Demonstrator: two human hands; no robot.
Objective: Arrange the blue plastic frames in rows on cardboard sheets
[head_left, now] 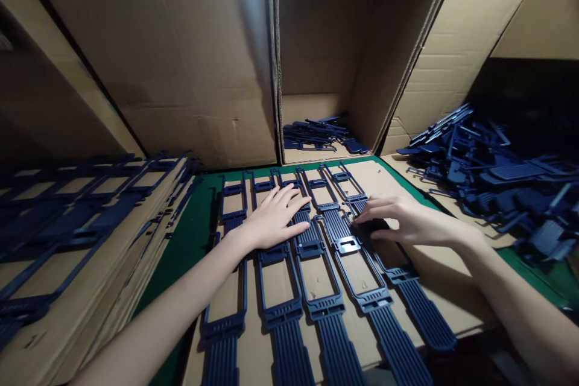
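Observation:
Several long dark blue plastic frame parts lie side by side in a row on a cardboard sheet. My left hand rests flat on the parts left of the middle, fingers stretched out and holding nothing. My right hand reaches in from the right with its fingers spread and fingertips on the rightmost part. A small silvery metal clip sits on one part just left of the right hand's fingertips.
A stack of cardboard sheets with more blue parts stands at the left. A loose heap of blue parts lies at the right. Tall cardboard boxes wall the back; one open box holds several parts. Green mat below.

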